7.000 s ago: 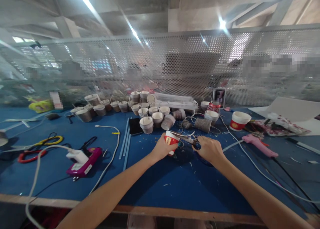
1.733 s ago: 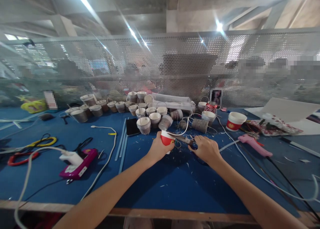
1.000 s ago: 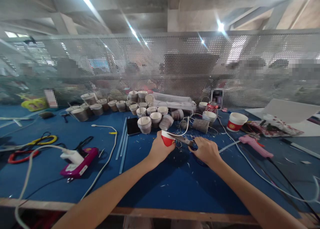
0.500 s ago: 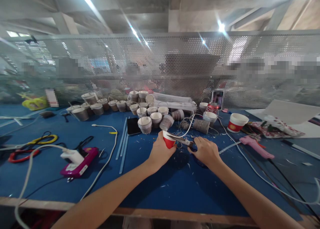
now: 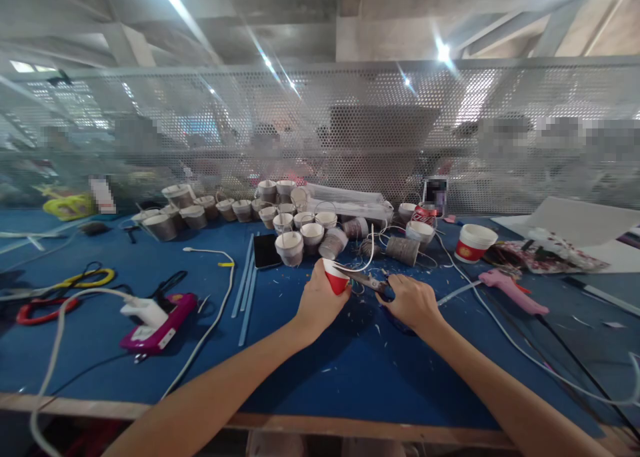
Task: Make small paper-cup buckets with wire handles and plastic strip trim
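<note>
Tilted in my left hand [image 5: 320,300] is a red and white paper cup [image 5: 337,280], gripped around its side. My right hand [image 5: 413,300] is closed on the handles of a pair of scissors [image 5: 371,282], whose blades reach left to the cup's rim. A narrow white strip of the rim [image 5: 369,254] curls up and away to the right of the blades, its near end at the cup. Beyond my hands stand several twine-wrapped cups [image 5: 289,249], and a roll of grey twine [image 5: 403,250] lies on its side.
A red and white cup [image 5: 473,242] and a pink glue gun [image 5: 515,294] are on the right, with a white cable across the table. On the left are a purple power strip [image 5: 163,324], clear glue sticks [image 5: 246,297] and a black phone [image 5: 267,250]. Paper scraps litter the blue tabletop [image 5: 320,384].
The curled white strip has swung left and stands more upright beside the cup. Both hands keep nearly the same place and hold.
</note>
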{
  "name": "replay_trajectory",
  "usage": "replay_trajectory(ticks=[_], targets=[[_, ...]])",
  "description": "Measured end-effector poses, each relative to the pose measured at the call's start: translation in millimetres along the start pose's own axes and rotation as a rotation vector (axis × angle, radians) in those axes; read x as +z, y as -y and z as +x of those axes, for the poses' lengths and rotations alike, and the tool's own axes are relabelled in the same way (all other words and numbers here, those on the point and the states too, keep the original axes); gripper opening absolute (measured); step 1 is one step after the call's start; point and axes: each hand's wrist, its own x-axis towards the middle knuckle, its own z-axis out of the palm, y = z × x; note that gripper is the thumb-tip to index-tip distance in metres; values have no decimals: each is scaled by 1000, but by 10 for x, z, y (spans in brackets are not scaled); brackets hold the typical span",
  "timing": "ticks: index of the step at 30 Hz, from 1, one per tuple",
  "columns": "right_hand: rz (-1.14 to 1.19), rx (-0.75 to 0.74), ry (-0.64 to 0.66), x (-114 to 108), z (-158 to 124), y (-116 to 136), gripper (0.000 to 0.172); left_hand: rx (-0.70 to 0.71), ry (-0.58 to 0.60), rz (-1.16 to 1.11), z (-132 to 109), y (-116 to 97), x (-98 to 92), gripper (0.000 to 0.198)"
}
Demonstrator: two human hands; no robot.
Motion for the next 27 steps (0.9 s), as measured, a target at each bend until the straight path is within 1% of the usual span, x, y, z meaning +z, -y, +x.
replay_trajectory(ticks=[4,6,8,10,11,12,14,15,16,17,20,21,27], targets=[[3,16,6,3,9,-6,28,8,-4,20,17,-6,-30,54],[19,22,1,0,15,-17,27,34,9,-24,45,-4,-55,59],[45,30,-4,-4,21,-29,26,74,32,-145,95,14,-73,64],[70,38,-1,-7,28,-39,26,79,71,-325,167,53,-78,68],[79,44,5,-8,32,-43,26,60,111,-424,207,78,-75,69],[84,50,12,-9,35,-47,27,27,176,-519,245,105,-68,70],[84,60,30,-13,40,-51,28,-41,354,-661,304,156,-49,66],[77,64,40,-17,42,-51,28,-61,420,-687,321,177,-37,62],[68,65,51,-21,43,-50,28,-67,449,-675,328,195,-25,58],[59,65,63,-26,44,-47,27,-63,435,-629,326,208,-14,55],[38,70,97,-44,43,-23,27,-27,294,-424,282,220,18,54],[38,72,105,-49,42,-13,28,-21,267,-374,261,217,26,53],[30,65,116,-64,33,6,28,-9,198,-237,185,171,34,50]])
